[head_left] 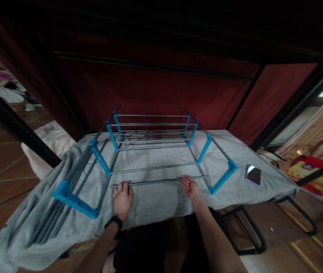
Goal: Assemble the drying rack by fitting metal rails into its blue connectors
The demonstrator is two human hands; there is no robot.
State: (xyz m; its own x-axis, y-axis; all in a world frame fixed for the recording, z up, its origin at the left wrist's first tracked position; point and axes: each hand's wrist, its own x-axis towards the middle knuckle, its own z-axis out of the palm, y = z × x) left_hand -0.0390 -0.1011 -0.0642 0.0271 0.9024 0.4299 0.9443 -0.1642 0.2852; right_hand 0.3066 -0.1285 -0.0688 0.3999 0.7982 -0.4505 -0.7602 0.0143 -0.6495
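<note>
My left hand (pixel 123 198) is closed around a thin grey metal rod (pixel 155 181) near its left end. Toward the rod's right end, my right hand (pixel 189 187) grips it between thumb and fingers. The rod lies roughly level, on the near side of a partly built rack of grey tubes and blue plastic brackets. Its ends look apart from the near left bracket (pixel 76 201) and the near right bracket (pixel 224 177). Behind it, a crossbar (pixel 155 167) joins the two sides, with several more crossbars further back.
Several loose grey tubes (pixel 53 216) lie at the left on the grey cloth (pixel 161 204). A phone (pixel 253 175) rests at the right. Dark red panels (pixel 155 91) stand behind the rack. A black metal frame (pixel 246 231) is on the floor at the lower right.
</note>
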